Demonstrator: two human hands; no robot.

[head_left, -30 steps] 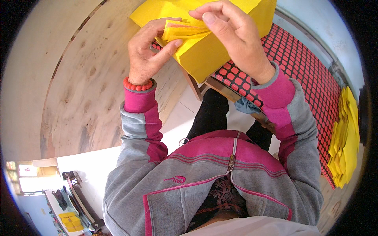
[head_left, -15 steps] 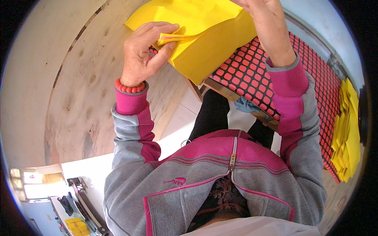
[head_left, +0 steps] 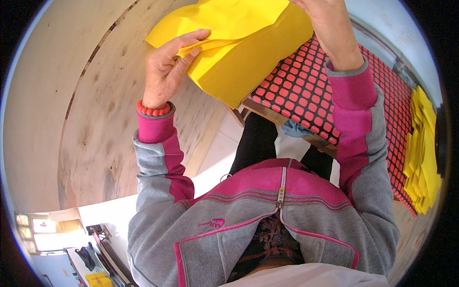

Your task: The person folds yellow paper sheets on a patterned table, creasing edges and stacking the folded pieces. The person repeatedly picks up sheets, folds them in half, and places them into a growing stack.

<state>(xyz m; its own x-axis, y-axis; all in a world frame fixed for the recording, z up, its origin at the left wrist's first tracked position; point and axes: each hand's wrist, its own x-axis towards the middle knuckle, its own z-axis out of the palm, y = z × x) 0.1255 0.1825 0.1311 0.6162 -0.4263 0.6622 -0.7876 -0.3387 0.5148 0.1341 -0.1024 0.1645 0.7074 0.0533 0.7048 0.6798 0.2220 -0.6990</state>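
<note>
A large folded piece of yellow fabric (head_left: 253,60) stretches between my two hands at the top of the head view, its lower part hanging over the table's corner. My left hand (head_left: 167,67), below which a red bead bracelet (head_left: 154,110) circles the wrist, pinches a folded edge of the fabric between thumb and fingers. At the fabric's far right corner is my right hand (head_left: 330,26). Its fingertips are partly cut off by the picture's upper edge, but they appear closed on that corner.
Under the fabric stands a table with a red-and-black patterned cover (head_left: 306,86). A stack of yellow fabric pieces (head_left: 421,153) lies at its right end. On the left spreads a pale wooden board (head_left: 105,124). Blue cloth (head_left: 295,128) shows beneath the table.
My left hand has shifted slightly left, drawing the pinched fold with it. The fabric's lower corner has swung left and down. My right hand stays at the far corner.
</note>
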